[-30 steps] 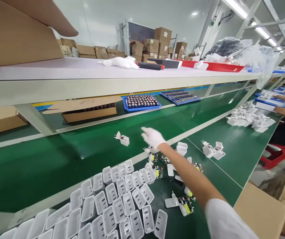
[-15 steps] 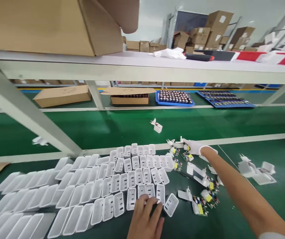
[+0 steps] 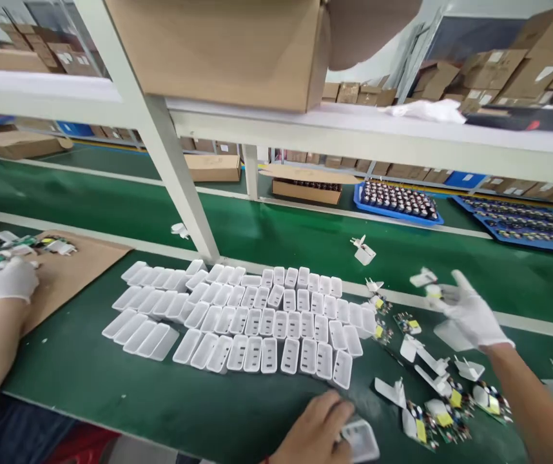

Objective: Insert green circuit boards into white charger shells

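White case (image 3: 363,442) | toward counter's (image 3: 238,406) front edge | my left fingers (image 3: 345,426) curled over its end, pinch hidden | gloved right fingers (image 3: 447,290) part-spread at plug piece (image 3: 423,278), back edge; can't tell if pinching

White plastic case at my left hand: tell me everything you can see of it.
The white plastic case is a small open box with rounded corners and thin walls, glossy-looking and slightly see-through. Its mouth faces up towards the camera, nothing plainly inside. It sits on the near side of the rows of similar cases, apart from them. The fingers of the left hand cover its left end; how firmly they grip is unclear.
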A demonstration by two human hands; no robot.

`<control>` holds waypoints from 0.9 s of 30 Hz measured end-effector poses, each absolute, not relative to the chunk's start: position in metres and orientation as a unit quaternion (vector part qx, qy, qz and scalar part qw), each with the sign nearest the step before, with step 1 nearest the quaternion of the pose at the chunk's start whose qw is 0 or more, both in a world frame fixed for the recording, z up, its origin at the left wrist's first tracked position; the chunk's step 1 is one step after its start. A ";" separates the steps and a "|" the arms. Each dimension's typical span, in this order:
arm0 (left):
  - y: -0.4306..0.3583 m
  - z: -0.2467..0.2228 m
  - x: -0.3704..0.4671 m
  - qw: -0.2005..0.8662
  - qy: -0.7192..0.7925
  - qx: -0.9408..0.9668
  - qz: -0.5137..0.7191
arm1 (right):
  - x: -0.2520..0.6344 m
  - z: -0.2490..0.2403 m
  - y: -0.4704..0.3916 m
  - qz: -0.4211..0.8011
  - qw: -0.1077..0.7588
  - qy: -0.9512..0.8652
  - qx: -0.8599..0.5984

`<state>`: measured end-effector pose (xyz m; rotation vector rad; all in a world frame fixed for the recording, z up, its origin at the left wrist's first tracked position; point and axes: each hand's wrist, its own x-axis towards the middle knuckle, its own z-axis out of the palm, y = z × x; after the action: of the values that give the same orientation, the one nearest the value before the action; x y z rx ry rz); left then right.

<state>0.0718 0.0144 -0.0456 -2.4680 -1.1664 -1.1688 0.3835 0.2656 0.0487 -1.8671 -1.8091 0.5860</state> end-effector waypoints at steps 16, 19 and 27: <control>-0.034 -0.036 -0.023 -0.355 -0.573 -0.684 -0.279 | 0.181 0.006 0.027 0.582 0.425 -0.615 -0.320; -0.034 -0.037 -0.017 -0.289 -0.634 -0.667 -0.264 | 0.174 0.002 0.022 0.580 0.417 -0.610 -0.343; -0.050 -0.038 -0.013 -0.189 -0.653 -0.678 -0.277 | 0.180 -0.007 0.016 0.581 0.406 -0.578 -0.404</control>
<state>-0.0130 -0.0496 -0.0385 -2.4336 -2.3439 -0.9954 0.1801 0.0159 -0.0066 -1.0179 -1.4590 1.4662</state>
